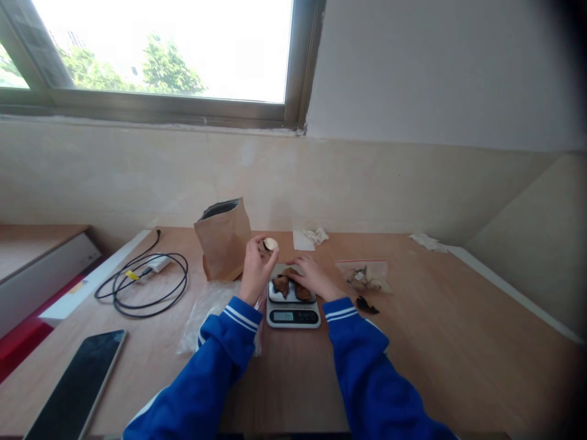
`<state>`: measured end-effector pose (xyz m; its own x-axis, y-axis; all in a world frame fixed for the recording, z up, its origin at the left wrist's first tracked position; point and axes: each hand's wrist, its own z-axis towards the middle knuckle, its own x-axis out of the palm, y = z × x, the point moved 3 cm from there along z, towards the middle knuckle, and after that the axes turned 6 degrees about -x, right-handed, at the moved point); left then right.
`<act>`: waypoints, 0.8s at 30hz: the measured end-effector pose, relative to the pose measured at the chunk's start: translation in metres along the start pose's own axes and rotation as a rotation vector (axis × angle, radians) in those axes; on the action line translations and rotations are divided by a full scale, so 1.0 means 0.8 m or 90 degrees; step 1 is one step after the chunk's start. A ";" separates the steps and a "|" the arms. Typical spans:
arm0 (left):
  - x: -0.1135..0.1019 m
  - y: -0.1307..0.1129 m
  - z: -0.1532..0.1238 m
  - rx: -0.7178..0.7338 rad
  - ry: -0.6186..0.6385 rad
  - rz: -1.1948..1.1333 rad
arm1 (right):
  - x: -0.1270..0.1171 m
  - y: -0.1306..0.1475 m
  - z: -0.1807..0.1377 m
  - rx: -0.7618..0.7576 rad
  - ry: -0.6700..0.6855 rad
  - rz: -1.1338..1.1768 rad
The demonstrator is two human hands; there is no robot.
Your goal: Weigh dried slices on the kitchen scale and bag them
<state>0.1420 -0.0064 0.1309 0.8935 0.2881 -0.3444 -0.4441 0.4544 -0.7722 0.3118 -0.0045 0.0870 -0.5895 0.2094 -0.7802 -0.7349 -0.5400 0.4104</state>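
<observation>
Pinched between the thumb and fingers of my left hand (255,269) is a small round pale disc (271,244), raised just beyond the kitchen scale (293,329). Brown dried pieces (281,285) with rough, irregular edges lie on the weighing plate. My right hand (316,278) reaches over these pieces from the right, its fingers stretched out and touching them; the fingertips are partly hidden. The scale's display is lit, but its digits are too small to read. To the left of the scale lies a clear plastic bag (206,311), partly under my left sleeve.
An open brown paper pouch (224,244) stands behind my left hand. To the right are a clear zip bag (367,276) with dried bits inside and a dark dried piece (367,305). A coiled black cable (151,315) and a phone (77,382) lie left; crumpled tissue (315,236) lies by the wall.
</observation>
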 end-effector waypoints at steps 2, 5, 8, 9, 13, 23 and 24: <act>-0.009 0.000 -0.006 -0.008 0.020 -0.015 | -0.001 -0.011 -0.011 0.024 -0.019 -0.014; -0.014 0.001 -0.015 -0.029 0.036 -0.033 | -0.009 -0.031 -0.046 0.070 -0.046 -0.034; -0.011 -0.003 -0.028 -0.035 0.018 -0.072 | -0.014 -0.047 -0.086 0.091 -0.028 -0.026; -0.008 -0.006 -0.035 -0.032 0.011 -0.090 | -0.014 -0.050 -0.097 0.093 -0.023 -0.015; 0.011 -0.025 -0.078 -0.015 0.040 -0.139 | -0.019 -0.046 -0.126 0.108 -0.054 0.039; 0.091 -0.057 -0.204 0.009 0.298 -0.239 | -0.040 0.048 -0.187 0.337 -0.216 0.387; 0.096 -0.057 -0.209 0.012 0.305 -0.250 | -0.037 0.050 -0.194 0.362 -0.233 0.399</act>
<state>0.2422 -0.1457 0.0507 0.9186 -0.3127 -0.2418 -0.0734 0.4661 -0.8817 0.3516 -0.1589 0.0531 -0.9333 0.3116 -0.1784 -0.2422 -0.1797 0.9534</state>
